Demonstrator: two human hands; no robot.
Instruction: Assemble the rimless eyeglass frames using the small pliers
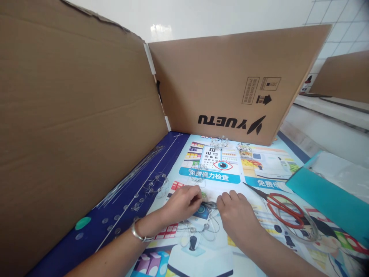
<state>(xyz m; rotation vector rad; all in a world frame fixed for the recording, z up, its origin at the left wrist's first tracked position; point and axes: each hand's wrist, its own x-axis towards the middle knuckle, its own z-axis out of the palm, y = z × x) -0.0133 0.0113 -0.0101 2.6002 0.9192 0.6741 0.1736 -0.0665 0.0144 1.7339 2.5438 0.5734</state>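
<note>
My left hand, with a silver bangle on the wrist, is closed in a pinch; what its fingers hold is hidden. Just to its right, my right hand is closed around a small dark metal tool, whose exact kind is hidden by the fingers. The tool bridges the narrow gap between the hands. Below them, thin looped wire with clear beads lies over the printed sheet. Another beaded wire cluster sits just beyond my left hand.
Red-handled scissors lie at right over a coil of clear line. Loose clear beads, a green disc and straight wires are at left. Cardboard panels stand behind and left; a teal box is right.
</note>
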